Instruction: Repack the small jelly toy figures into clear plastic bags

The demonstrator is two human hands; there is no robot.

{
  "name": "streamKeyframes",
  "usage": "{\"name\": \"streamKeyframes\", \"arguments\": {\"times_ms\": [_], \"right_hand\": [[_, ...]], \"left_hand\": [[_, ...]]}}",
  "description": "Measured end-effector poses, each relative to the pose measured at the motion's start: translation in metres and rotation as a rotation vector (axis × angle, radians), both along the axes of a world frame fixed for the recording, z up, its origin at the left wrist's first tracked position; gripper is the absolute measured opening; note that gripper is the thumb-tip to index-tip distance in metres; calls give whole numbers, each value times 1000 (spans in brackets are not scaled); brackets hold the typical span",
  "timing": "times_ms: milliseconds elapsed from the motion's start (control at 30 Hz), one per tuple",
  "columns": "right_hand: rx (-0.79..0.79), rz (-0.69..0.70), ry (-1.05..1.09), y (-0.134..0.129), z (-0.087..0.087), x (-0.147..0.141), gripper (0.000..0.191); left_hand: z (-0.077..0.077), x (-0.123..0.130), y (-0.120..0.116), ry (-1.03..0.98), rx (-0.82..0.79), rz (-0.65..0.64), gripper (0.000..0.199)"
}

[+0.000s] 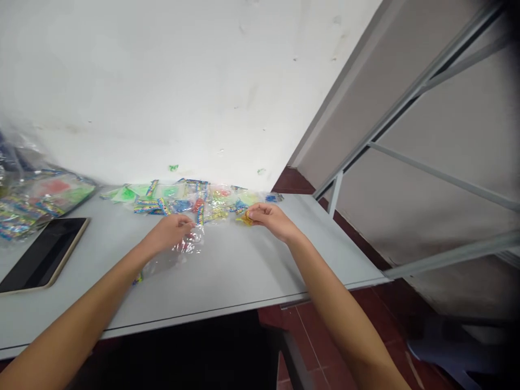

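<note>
My left hand [169, 233] is closed on a clear plastic bag [190, 244], whose crinkled film spreads below and beside the fingers. Between the thumb and fingers of my right hand [273, 221] is a small yellow piece [245, 219]; its exact kind is too small to make out. Just beyond both hands, small clear packets with colourful printed strips [148, 206] lie in a row against the wall. Green, red, blue and yellow contents show through them. Under my left forearm, a bit of another printed packet [138, 279] peeks out, mostly hidden.
A phone [44, 253] with a dark screen lies at the left of the grey table [244, 276]. Behind it, large clear bags [49, 195] hold more packets. A white wall [182, 97] bounds the back. Metal framing [365, 146] stands to the right.
</note>
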State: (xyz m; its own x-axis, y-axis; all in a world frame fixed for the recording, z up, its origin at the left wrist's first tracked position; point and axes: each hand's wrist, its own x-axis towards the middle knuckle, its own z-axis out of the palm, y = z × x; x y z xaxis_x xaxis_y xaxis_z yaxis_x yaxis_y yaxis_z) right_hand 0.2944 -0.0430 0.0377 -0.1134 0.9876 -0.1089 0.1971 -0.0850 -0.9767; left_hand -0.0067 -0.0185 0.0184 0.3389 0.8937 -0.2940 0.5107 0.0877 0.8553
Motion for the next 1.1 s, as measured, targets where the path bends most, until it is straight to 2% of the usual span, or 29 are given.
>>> {"name": "streamKeyframes", "arguments": {"times_ms": [133, 267, 367, 500, 800, 1000, 1100], "right_hand": [[-235, 113, -6, -7, -5, 29, 27], [-343, 107, -58, -7, -11, 43, 25], [-318, 31, -191, -4, -15, 47, 19], [-262, -43, -368, 2, -21, 48, 12], [-152, -44, -487, 7, -28, 50, 13], [-74, -66, -549, 15, -25, 42, 10], [-87, -2, -552, 19, -21, 47, 13]], "left_hand": [[0, 4, -5, -35, 101, -62, 35], [-9, 18, -13, -168, -30, -147, 40], [-18, 27, -18, -142, -10, -159, 38], [-23, 30, -20, -41, 100, -150, 33], [-26, 30, -22, 116, 434, -182, 27], [-29, 30, -21, 207, 522, -198, 28], [-30, 29, -20, 298, 527, -147, 30]]}}
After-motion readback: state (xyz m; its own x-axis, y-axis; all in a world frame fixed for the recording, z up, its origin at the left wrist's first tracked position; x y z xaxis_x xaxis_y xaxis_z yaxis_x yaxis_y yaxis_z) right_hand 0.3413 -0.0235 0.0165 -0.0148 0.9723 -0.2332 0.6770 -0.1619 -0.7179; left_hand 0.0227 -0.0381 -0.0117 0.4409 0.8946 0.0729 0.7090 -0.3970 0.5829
